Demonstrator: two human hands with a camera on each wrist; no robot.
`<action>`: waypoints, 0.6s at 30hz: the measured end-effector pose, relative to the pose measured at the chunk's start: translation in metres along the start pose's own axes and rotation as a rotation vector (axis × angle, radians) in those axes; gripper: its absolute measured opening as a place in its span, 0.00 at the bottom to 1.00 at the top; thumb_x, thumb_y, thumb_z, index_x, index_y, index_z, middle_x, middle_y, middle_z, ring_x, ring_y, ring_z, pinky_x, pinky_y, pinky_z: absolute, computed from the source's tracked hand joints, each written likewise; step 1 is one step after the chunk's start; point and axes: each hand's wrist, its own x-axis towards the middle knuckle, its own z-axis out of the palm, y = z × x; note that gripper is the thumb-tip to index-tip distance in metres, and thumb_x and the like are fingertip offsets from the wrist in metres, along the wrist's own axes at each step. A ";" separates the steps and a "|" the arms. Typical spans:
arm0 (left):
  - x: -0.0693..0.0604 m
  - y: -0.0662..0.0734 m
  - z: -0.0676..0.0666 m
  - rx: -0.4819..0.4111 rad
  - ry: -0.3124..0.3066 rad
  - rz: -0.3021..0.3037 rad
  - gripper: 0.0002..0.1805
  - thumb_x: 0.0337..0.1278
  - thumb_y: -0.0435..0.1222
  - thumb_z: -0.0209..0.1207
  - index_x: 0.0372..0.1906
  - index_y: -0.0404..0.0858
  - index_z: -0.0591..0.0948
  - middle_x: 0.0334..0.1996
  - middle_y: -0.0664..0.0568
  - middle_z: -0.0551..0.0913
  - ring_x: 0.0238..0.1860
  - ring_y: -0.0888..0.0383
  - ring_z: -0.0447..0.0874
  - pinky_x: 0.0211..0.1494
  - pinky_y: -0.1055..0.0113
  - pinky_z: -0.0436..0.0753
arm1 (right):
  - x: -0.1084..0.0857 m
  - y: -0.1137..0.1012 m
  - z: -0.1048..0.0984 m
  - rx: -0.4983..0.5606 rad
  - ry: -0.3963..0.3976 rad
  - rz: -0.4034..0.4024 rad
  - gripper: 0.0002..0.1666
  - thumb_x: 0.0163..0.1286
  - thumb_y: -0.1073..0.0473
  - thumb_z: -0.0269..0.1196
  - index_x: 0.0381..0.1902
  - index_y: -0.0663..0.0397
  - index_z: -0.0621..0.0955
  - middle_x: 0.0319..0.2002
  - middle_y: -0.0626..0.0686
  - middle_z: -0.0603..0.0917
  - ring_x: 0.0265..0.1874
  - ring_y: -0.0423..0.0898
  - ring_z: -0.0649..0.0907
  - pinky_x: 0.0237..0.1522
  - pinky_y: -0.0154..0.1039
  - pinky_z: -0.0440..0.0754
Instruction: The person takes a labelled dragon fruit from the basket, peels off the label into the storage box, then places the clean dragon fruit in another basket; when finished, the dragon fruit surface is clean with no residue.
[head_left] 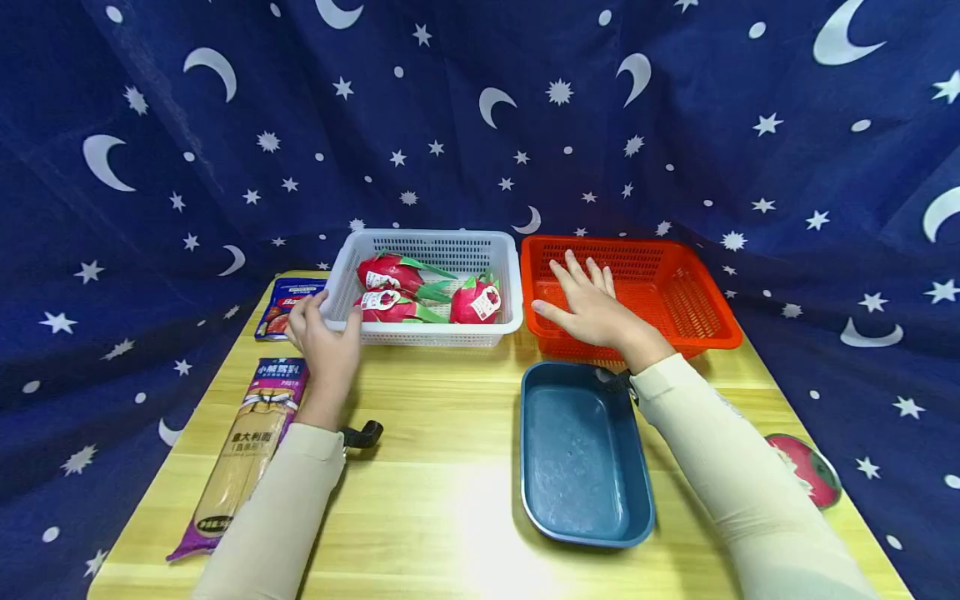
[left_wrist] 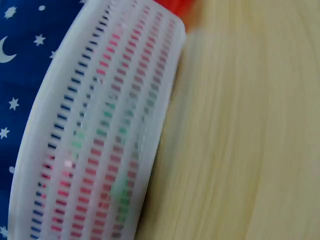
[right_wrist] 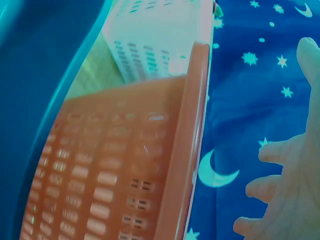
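My left hand (head_left: 324, 337) is at the near left corner of a white slotted basket (head_left: 431, 328), thumb and fingers spread apart; whether it touches the rim is unclear. Inside that basket lie several red dragon fruits (head_left: 474, 302) with green tips and white labels. Over an orange-red basket (head_left: 675, 287) my right hand (head_left: 592, 310) hovers with fingers spread, holding nothing. In the right wrist view its fingers (right_wrist: 272, 187) appear at the right, beyond the orange-red basket's rim. The left wrist view has the white basket's slotted wall but no hand.
A deep blue rectangular tub (head_left: 585, 467) stands below my right wrist. On the left lie a pasta pack (head_left: 243, 450) and a blue pouch (head_left: 288, 304). A round red-and-green item (head_left: 806, 467) is by the right edge of the wooden table (head_left: 420, 500).
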 end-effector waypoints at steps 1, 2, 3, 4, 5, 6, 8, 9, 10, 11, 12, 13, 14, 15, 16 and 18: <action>-0.004 0.000 0.003 -0.037 0.049 -0.066 0.34 0.59 0.38 0.71 0.69 0.33 0.76 0.69 0.40 0.65 0.70 0.44 0.58 0.72 0.56 0.62 | 0.002 -0.003 0.001 0.009 -0.002 -0.004 0.59 0.76 0.21 0.46 0.86 0.54 0.48 0.84 0.59 0.35 0.79 0.73 0.37 0.74 0.66 0.25; -0.008 0.000 0.006 -0.080 0.092 -0.132 0.34 0.58 0.37 0.72 0.68 0.34 0.75 0.67 0.40 0.64 0.69 0.45 0.59 0.71 0.58 0.63 | 0.005 -0.006 0.002 0.020 -0.003 -0.010 0.59 0.76 0.21 0.46 0.86 0.55 0.48 0.85 0.59 0.36 0.79 0.73 0.38 0.74 0.67 0.26; -0.010 0.000 0.008 -0.119 0.128 -0.195 0.34 0.57 0.36 0.72 0.68 0.34 0.74 0.66 0.41 0.63 0.67 0.46 0.60 0.69 0.61 0.65 | 0.008 -0.008 0.004 0.033 -0.005 -0.015 0.59 0.76 0.21 0.46 0.86 0.55 0.49 0.85 0.59 0.36 0.79 0.72 0.39 0.74 0.67 0.26; -0.011 0.000 0.010 -0.163 0.156 -0.247 0.35 0.57 0.35 0.72 0.68 0.34 0.72 0.65 0.41 0.63 0.66 0.47 0.62 0.68 0.64 0.66 | 0.010 -0.011 0.005 0.044 -0.005 -0.019 0.58 0.76 0.22 0.47 0.86 0.55 0.49 0.85 0.59 0.37 0.79 0.72 0.40 0.75 0.66 0.27; -0.013 0.000 0.012 -0.218 0.180 -0.293 0.35 0.57 0.34 0.71 0.68 0.34 0.70 0.64 0.40 0.63 0.65 0.49 0.64 0.67 0.65 0.68 | 0.012 -0.013 0.006 0.055 -0.006 -0.024 0.58 0.77 0.22 0.47 0.86 0.55 0.49 0.85 0.60 0.38 0.79 0.72 0.40 0.75 0.66 0.27; -0.014 -0.001 0.014 -0.270 0.198 -0.341 0.35 0.57 0.33 0.71 0.67 0.33 0.69 0.63 0.40 0.63 0.62 0.50 0.67 0.64 0.67 0.70 | 0.014 -0.016 0.008 0.064 -0.005 -0.030 0.58 0.77 0.22 0.47 0.86 0.55 0.50 0.85 0.60 0.39 0.79 0.72 0.41 0.75 0.67 0.28; -0.016 -0.001 0.017 -0.405 0.205 -0.436 0.34 0.58 0.31 0.69 0.66 0.35 0.65 0.60 0.41 0.64 0.56 0.52 0.71 0.57 0.67 0.75 | 0.019 -0.020 0.011 0.075 -0.009 -0.039 0.57 0.77 0.23 0.47 0.86 0.56 0.50 0.85 0.61 0.41 0.79 0.72 0.42 0.75 0.67 0.30; -0.018 -0.001 0.018 -0.472 0.198 -0.483 0.33 0.60 0.31 0.68 0.64 0.36 0.63 0.58 0.42 0.64 0.53 0.54 0.72 0.54 0.68 0.76 | 0.021 -0.022 0.012 0.081 -0.011 -0.042 0.57 0.77 0.23 0.47 0.86 0.55 0.50 0.85 0.61 0.41 0.79 0.72 0.43 0.76 0.66 0.30; -0.019 -0.001 0.020 -0.547 0.189 -0.525 0.31 0.61 0.30 0.67 0.62 0.36 0.62 0.55 0.44 0.65 0.49 0.55 0.73 0.51 0.68 0.78 | 0.023 -0.024 0.013 0.089 -0.014 -0.045 0.57 0.77 0.23 0.47 0.86 0.55 0.50 0.85 0.60 0.41 0.79 0.72 0.43 0.76 0.66 0.30; -0.021 -0.001 0.021 -0.617 0.169 -0.571 0.27 0.64 0.31 0.65 0.60 0.36 0.63 0.53 0.44 0.67 0.45 0.56 0.73 0.47 0.68 0.79 | 0.025 -0.026 0.015 0.093 -0.016 -0.049 0.57 0.77 0.23 0.48 0.86 0.55 0.50 0.85 0.61 0.42 0.79 0.72 0.43 0.76 0.65 0.30; -0.022 0.000 0.023 -0.687 0.143 -0.613 0.22 0.67 0.32 0.63 0.57 0.36 0.64 0.49 0.45 0.69 0.42 0.56 0.73 0.44 0.68 0.79 | 0.027 -0.028 0.016 0.098 -0.021 -0.051 0.57 0.77 0.23 0.48 0.86 0.55 0.50 0.85 0.60 0.42 0.79 0.72 0.43 0.76 0.65 0.29; -0.024 0.001 0.024 -0.758 0.112 -0.652 0.18 0.70 0.33 0.61 0.55 0.36 0.65 0.46 0.46 0.70 0.39 0.56 0.72 0.42 0.68 0.79 | 0.029 -0.030 0.018 0.105 -0.024 -0.052 0.57 0.77 0.23 0.48 0.86 0.55 0.51 0.85 0.60 0.42 0.79 0.71 0.43 0.76 0.64 0.29; -0.025 0.003 0.027 -0.824 0.083 -0.680 0.15 0.72 0.34 0.58 0.54 0.36 0.67 0.43 0.46 0.71 0.37 0.56 0.72 0.42 0.68 0.79 | 0.031 -0.033 0.019 0.114 -0.024 -0.056 0.57 0.76 0.23 0.49 0.86 0.55 0.52 0.84 0.61 0.43 0.79 0.71 0.43 0.76 0.64 0.29; -0.026 0.004 0.029 -0.876 0.057 -0.700 0.12 0.75 0.36 0.56 0.53 0.35 0.69 0.40 0.47 0.71 0.36 0.56 0.72 0.41 0.67 0.79 | 0.033 -0.035 0.021 0.116 -0.025 -0.060 0.57 0.76 0.23 0.48 0.86 0.55 0.52 0.84 0.61 0.43 0.79 0.71 0.43 0.76 0.64 0.29; -0.027 0.005 0.031 -0.935 0.035 -0.708 0.10 0.77 0.36 0.53 0.52 0.33 0.71 0.38 0.46 0.72 0.35 0.55 0.71 0.41 0.66 0.79 | 0.036 -0.038 0.023 0.117 -0.026 -0.063 0.57 0.76 0.23 0.48 0.86 0.55 0.52 0.84 0.61 0.43 0.80 0.71 0.43 0.76 0.63 0.28; -0.029 0.008 0.036 -1.038 0.006 -0.707 0.12 0.81 0.36 0.48 0.55 0.31 0.71 0.39 0.44 0.71 0.37 0.53 0.71 0.43 0.64 0.79 | 0.041 -0.044 0.028 0.110 -0.027 -0.075 0.56 0.77 0.23 0.48 0.85 0.55 0.53 0.84 0.62 0.45 0.80 0.70 0.44 0.76 0.64 0.30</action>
